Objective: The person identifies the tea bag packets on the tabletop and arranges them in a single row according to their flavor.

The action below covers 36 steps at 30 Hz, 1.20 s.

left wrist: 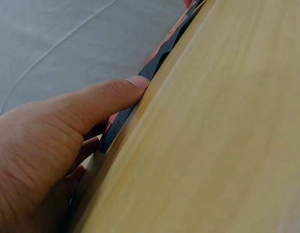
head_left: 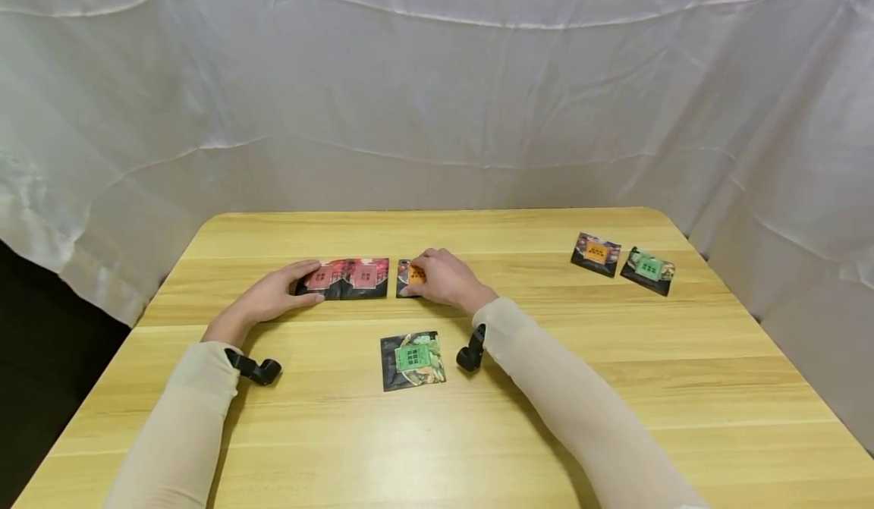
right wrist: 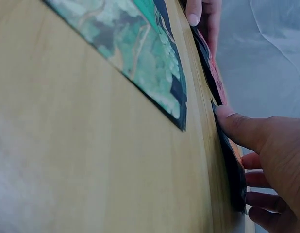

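Two red-and-black sachets (head_left: 365, 278) lie side by side, flat on the table. My left hand (head_left: 280, 294) rests at the left end of this pair, its thumb (left wrist: 140, 82) extended along the near edge and its index finger by the far edge. Just right of the pair, my right hand (head_left: 447, 278) holds an orange-labelled sachet (head_left: 403, 280). Its thumb (right wrist: 225, 114) is on the near edge and its other fingers bend at the far side; the hand covers much of this sachet. A narrow gap separates it from the red sachets.
Nearer to me, a green-labelled sachet (head_left: 413, 361) lies between the forearms. At the back right are another orange-labelled sachet (head_left: 595, 254) and another green-labelled one (head_left: 649, 270). The wooden table (head_left: 423, 448) ends before a pale hanging cloth (head_left: 437, 99).
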Motion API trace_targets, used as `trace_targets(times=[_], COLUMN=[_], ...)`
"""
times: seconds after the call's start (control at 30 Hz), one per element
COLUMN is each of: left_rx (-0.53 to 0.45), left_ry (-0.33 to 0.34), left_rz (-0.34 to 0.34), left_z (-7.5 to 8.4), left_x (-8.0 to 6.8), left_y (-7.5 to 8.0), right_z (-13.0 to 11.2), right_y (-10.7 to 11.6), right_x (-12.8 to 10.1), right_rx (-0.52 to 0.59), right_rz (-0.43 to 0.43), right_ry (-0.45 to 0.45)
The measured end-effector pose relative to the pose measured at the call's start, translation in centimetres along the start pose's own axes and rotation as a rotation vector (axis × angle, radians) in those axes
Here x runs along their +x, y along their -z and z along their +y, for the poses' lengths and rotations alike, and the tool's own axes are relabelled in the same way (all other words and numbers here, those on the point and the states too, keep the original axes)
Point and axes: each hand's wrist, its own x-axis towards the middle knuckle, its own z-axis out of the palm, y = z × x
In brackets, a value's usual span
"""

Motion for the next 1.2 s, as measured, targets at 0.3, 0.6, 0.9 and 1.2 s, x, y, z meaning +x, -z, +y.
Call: trace_targets(times=[0.3, 0.6, 0.9, 1.2], left_rx=[0.004, 0.007, 0.006, -0.002], left_ry=[-0.001, -0.015, -0.011, -0.007], left_rz=[0.005, 0.009, 0.006, 0.008], left_z=[0.3, 0.2, 0.1, 0.0], left_x=[0.0, 0.0, -0.1, 0.0], left_y=[0.1, 0.0, -0.1, -0.1], right_z=[0.3, 1.4, 3.5, 7.3], right_y=[0.6, 1.3, 2.0, 3.0], right_x=[-0.4, -1.0, -2.5, -4.3], right_rx=[-0.001, 0.004, 0.099, 0.118], right_rz=[0.036, 0.048, 0.045, 0.087], right_ry=[0.038, 0.095, 0.106, 0.11])
